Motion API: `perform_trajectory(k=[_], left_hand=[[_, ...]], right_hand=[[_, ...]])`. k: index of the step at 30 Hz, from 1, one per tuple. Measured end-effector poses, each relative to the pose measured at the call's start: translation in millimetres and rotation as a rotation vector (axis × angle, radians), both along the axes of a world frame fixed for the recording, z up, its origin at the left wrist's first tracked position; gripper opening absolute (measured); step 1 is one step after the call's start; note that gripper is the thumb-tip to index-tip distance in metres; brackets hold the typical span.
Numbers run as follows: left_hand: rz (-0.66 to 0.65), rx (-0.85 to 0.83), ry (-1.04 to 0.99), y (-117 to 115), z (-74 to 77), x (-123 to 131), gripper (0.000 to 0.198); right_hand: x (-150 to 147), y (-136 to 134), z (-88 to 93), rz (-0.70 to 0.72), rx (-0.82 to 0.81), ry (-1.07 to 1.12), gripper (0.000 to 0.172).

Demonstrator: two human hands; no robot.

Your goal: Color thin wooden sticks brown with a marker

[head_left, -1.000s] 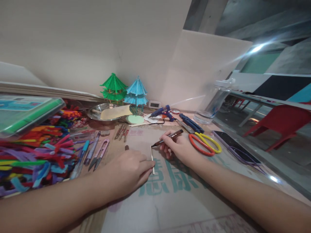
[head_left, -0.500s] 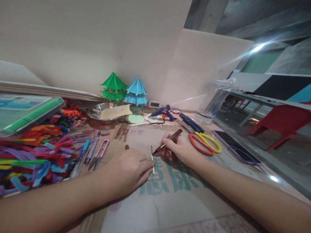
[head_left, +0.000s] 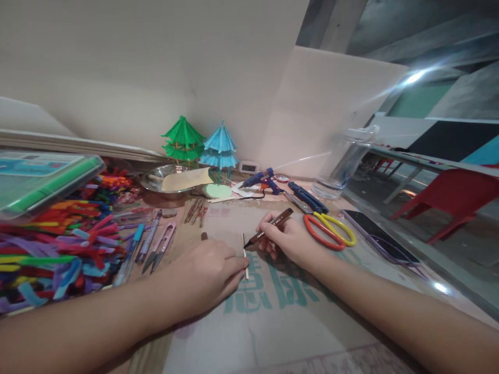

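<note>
A brown marker (head_left: pixel 273 228) is gripped in my right hand (head_left: pixel 283 239), its dark tip touching or almost touching a thin wooden stick (head_left: pixel 246 270). The fingers of my left hand (head_left: pixel 212 267) are closed on the stick, which lies on a printed cardboard sheet (head_left: pixel 218 337). Part of the stick's far end looks dark. Just beyond my left knuckles shows the end of a brown marker cap (head_left: pixel 204 236); the rest of it is hidden behind the hand. Farther back lies a small group of brown-coloured sticks (head_left: pixel 195 212).
Scissors (head_left: pixel 323 231), a phone (head_left: pixel 378 234), a cutter (head_left: pixel 306 196) and a glue gun (head_left: pixel 261 179) lie right and back. Green (head_left: pixel 182 140) and blue (head_left: pixel 220 145) paper pagodas stand by the wall. Pipe cleaners (head_left: pixel 62 249), pens and thread snips (head_left: pixel 162 244) are at left.
The marker has turned slightly in my right hand, and its tip stays at the stick. My left hand keeps its place.
</note>
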State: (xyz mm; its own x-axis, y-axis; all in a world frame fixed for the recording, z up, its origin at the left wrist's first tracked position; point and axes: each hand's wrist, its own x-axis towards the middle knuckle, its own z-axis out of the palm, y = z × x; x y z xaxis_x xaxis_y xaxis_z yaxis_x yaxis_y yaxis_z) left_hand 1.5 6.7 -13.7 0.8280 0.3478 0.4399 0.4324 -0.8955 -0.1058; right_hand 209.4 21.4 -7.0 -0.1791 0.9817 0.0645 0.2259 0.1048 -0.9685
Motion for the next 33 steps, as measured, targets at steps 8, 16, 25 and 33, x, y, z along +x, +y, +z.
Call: perform_trajectory(k=[8, 16, 25, 33], left_hand=[[0.014, 0.009, 0.011, 1.1, -0.1, -0.2, 0.023], [0.029, -0.048, 0.030, -0.9, 2.0, 0.0, 0.021], [0.037, -0.045, 0.038, -0.2, 1.6, -0.3, 0.023], [0.024, -0.054, 0.031, 0.2, 2.4, 0.5, 0.022]], right_hand=[[-0.4, 0.7, -0.8, -0.023, -0.005, 0.041, 0.022], [0.0, 6.3, -5.6, -0.097, 0.005, 0.104, 0.025], [-1.8, 7.7, -5.2, -0.133, -0.005, 0.073, 0.024], [-3.0, 6.3, -0.5, -0.129, -0.057, 0.061, 0.019]])
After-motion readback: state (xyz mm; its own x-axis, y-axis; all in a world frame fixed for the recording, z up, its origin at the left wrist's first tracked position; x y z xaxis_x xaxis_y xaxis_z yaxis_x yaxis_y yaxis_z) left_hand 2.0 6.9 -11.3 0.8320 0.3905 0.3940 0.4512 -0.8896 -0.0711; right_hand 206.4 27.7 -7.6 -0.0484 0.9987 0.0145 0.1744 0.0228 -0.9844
